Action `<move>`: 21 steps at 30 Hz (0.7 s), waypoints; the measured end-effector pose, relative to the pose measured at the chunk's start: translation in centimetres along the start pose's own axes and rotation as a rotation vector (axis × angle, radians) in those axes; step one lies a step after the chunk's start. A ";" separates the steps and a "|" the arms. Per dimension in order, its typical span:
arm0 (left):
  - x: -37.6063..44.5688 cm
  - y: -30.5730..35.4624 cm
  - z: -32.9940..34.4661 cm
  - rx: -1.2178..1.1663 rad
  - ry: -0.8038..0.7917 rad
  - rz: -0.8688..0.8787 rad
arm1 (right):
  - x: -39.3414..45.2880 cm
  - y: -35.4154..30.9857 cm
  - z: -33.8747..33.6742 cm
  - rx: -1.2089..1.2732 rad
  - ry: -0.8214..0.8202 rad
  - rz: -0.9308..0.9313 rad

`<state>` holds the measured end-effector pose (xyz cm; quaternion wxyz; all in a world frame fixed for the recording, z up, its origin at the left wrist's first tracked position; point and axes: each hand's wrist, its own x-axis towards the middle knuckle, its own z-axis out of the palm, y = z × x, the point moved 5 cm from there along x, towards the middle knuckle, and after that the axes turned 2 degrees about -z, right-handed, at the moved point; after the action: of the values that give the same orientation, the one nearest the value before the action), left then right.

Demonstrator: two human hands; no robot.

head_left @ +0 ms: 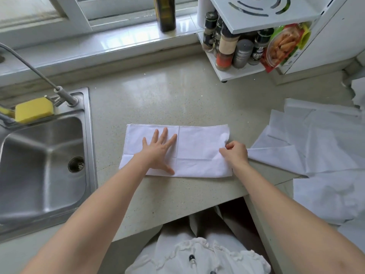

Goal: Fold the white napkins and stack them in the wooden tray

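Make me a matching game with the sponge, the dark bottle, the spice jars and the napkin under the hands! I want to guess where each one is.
Things:
1. sponge
2. bottle
3. spice jars
4. napkin

Places:
A. on the white rack
B. flat on the counter, under both hands
C. on the windowsill
D. on the sink rim by the tap

Pairs: 1-D, 2-C, 3-A, 4-B
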<state>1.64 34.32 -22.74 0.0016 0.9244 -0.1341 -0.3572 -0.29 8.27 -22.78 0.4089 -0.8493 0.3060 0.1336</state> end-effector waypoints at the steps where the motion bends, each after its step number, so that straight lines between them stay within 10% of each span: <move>1: 0.1 0.1 -0.1 0.027 -0.008 -0.003 | -0.1 0.5 -0.1 0.087 -0.020 0.010; 15: 1.9 6.5 -1.3 -0.096 -0.030 0.022 | -1.9 -1.8 -7.4 0.455 -0.011 -0.050; 21: -1.0 -0.2 -4.3 -1.768 0.109 -0.099 | -5.2 -8.8 -2.8 0.504 -0.112 -0.237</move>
<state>3.83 34.37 -18.87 0.7061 0.6054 0.2315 -0.2853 1.13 12.45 -13.07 0.6361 -0.7420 0.2052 0.0513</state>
